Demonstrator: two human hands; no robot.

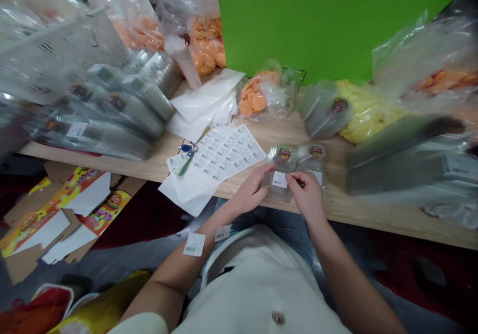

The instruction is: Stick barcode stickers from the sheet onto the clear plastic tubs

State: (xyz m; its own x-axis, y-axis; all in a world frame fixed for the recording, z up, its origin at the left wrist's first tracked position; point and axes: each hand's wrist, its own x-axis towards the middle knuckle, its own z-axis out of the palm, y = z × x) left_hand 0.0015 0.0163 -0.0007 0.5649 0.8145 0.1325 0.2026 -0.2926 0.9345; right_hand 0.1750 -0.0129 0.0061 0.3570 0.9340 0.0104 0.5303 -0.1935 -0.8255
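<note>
My left hand point(254, 189) and my right hand point(305, 194) meet at the front edge of the wooden table point(366, 209). Between them lies a small clear packet point(279, 177) with a white barcode label on it. Left fingers rest against the packet's left side. Right fingers pinch at the label's right edge. A second clear packet point(315, 156) with a round printed sticker lies just behind. A sheet of barcode labels point(224, 152) lies to the left of my hands. Two loose labels point(194, 244) stick to my left forearm.
Stacks of clear packets point(112, 110) fill the left of the table, more blurred stacks point(407, 160) the right. Bags of orange pieces point(257, 97) and a yellow bag point(364, 112) stand at the back before a green wall. Keys point(186, 156) lie by the labels. Flattened printed cartons point(70, 204) cover the floor.
</note>
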